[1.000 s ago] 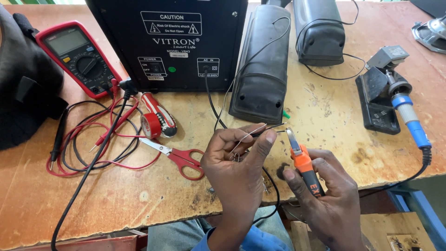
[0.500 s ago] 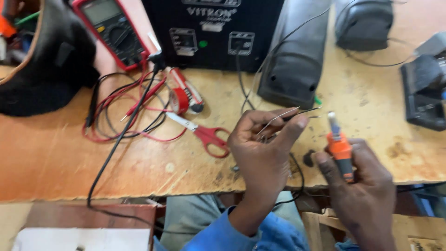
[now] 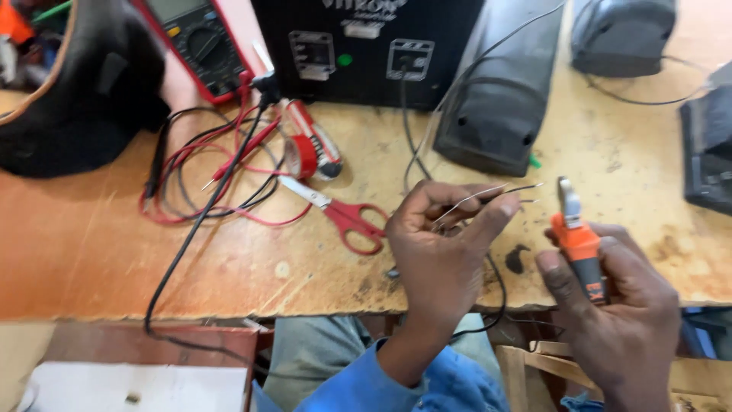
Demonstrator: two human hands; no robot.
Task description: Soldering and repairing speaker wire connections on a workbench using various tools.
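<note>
Scuffed orange-brown wooden table (image 3: 114,252) fills the whole view, workshop clutter all over it. Left hand (image 3: 442,252) is pinched shut on a pair of thin stripped wire ends (image 3: 488,194), tips poking out to the right, and the thin black cable they belong to loops down off the table edge. Right hand (image 3: 618,313) is wrapped around the orange-and-black handled pliers-type cutter (image 3: 578,244), metal nose pointing up, just beside the wire tips but not touching them. Compared with a second ago the view has swung left and closer, and the cutter sits a bit further from the wires, so I'd say nothing is being cut right now. Further out: red-handled scissors (image 3: 343,217), a roll of red tape (image 3: 305,156), tangled red and black test leads (image 3: 206,175), a red multimeter (image 3: 198,42) and a black box-shaped power unit (image 3: 366,46).
</note>
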